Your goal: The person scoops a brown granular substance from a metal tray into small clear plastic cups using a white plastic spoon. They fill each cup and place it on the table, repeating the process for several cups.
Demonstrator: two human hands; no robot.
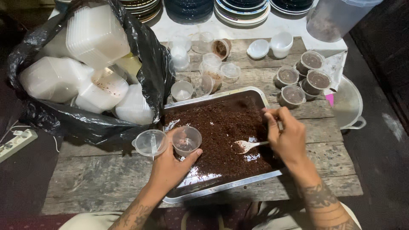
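white spoon [248, 145] in right hand [286, 136] lies level, bowl pointing left.

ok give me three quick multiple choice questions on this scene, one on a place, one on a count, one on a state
1. Where is the black bag of white containers?
A. left of the metal tray
B. right of it
C. inside it

2. How many filled, lidded cups sit at upper right?
A. two
B. five
C. nine

3. What does the right hand hold?
A. a white spoon
B. a knife
C. nothing

Answers: 1 A, the bag lies at the tray's left edge. 2 B, five brown-filled cups cluster there. 3 A, the spoon's bowl rests in the brown crumbs, while the left hand holds a small clear cup.
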